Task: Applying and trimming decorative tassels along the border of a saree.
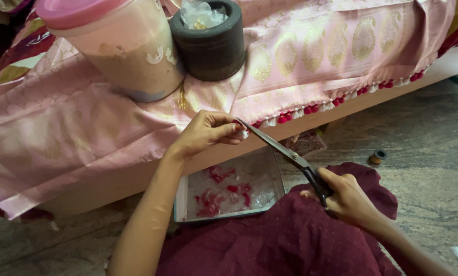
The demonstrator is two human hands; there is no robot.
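The tassel [244, 134] sits at the edge of the pink cloth [86, 128], where the cloth hangs over the front of a low wooden ledge [341, 105]. The left hand [206, 133] pinches it, thumb and fingers pressed together on the small white tuft. The tips of the scissors [280, 151] meet the tassel right at those fingertips; the blades look nearly closed, slanting down to the right. The right hand [346, 197] grips the black handles, fingers curled through and around them, over the lap of a maroon garment [290, 240].

Just below the hands, an open tray [180, 197] stands on the floor against the ledge, holding red and white clippings [224, 191]. Along the cloth's border to the right runs a row of red and white tassels [341, 99], beneath a band of gold woven motifs.

On the cloth above the left hand stand a pale tub with a pink lid [121, 46] and, touching it on its right, a dark round pot [211, 43] with crumpled clear plastic inside. A small spool [377, 156] lies on the stone floor [433, 153], well apart to the right of the scissors.
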